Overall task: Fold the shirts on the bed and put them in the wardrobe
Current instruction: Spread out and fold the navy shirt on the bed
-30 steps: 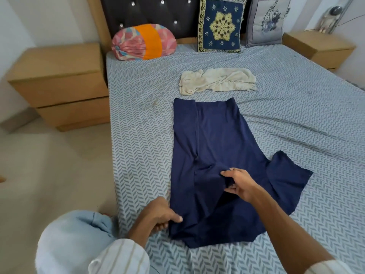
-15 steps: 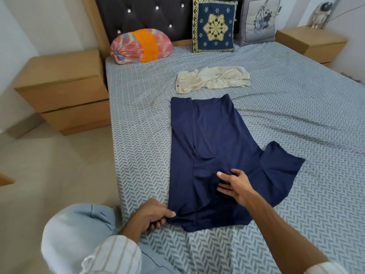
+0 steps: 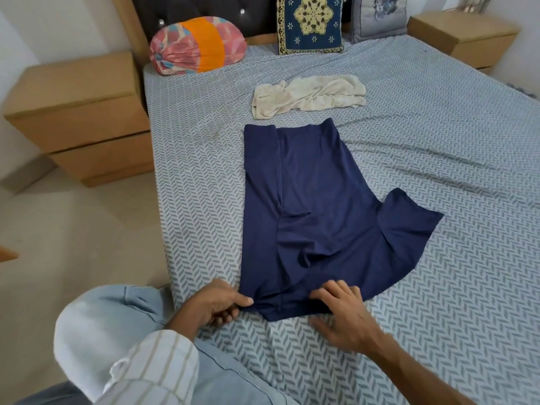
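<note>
- Two shirts lie on the bed (image 3: 438,147), which has a grey and white zigzag sheet; there is only the head view, looking down from the near edge.
- The dark blue shirt (image 3: 309,206) is spread in the middle of the bed, its left side already folded in along a straight line, and one sleeve sticks out to the right.
- The left hand (image 3: 217,302) pinches the near left corner of the blue shirt between thumb and curled fingers.
- The right hand (image 3: 343,309) is at the near edge of the same shirt, its fingers bent over the cloth and its thumb on the sheet below; I cannot tell if it grips the cloth or only presses on it.
- The cream shirt (image 3: 308,95) lies crumpled just beyond the far end of the blue one, not touching it.
- At the far end, a pink and orange bolster (image 3: 198,45) lies at the left, a blue patterned cushion (image 3: 309,24) stands beside it, and a grey cushion (image 3: 377,19) is further right.
- A wooden bedside cabinet (image 3: 79,112) stands left of the bed, and another cabinet (image 3: 464,36) is at the far right.
- A knee in light blue trousers (image 3: 102,325) is near the left hand.
</note>
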